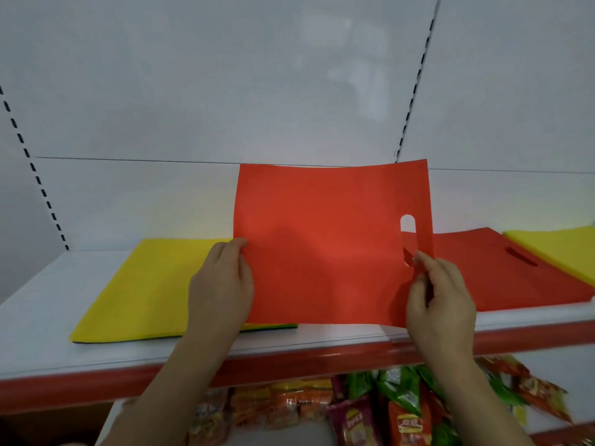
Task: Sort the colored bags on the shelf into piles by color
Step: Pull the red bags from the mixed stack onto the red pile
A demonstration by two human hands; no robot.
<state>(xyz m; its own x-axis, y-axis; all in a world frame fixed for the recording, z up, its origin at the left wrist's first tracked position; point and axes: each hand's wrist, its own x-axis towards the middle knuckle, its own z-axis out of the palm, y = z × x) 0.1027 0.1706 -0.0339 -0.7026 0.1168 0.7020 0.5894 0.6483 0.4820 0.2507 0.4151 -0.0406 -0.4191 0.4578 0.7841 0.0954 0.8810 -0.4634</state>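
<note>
Two hands: left hand (222, 284) and right hand (441, 297) pinch a flat red fabric bag with cut-out handle (322, 246), held upright above the white shelf (35, 317). Best lowered flat, edges squared, onto the red pile (502, 268) at right. Yellow stacks: two, one left (145, 284), one far right (560, 249).

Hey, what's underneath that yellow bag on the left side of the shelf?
Under the yellow bag thin green and dark edges peek out along its front, so more bags lie beneath. How many, and their full colors, is hidden.
</note>
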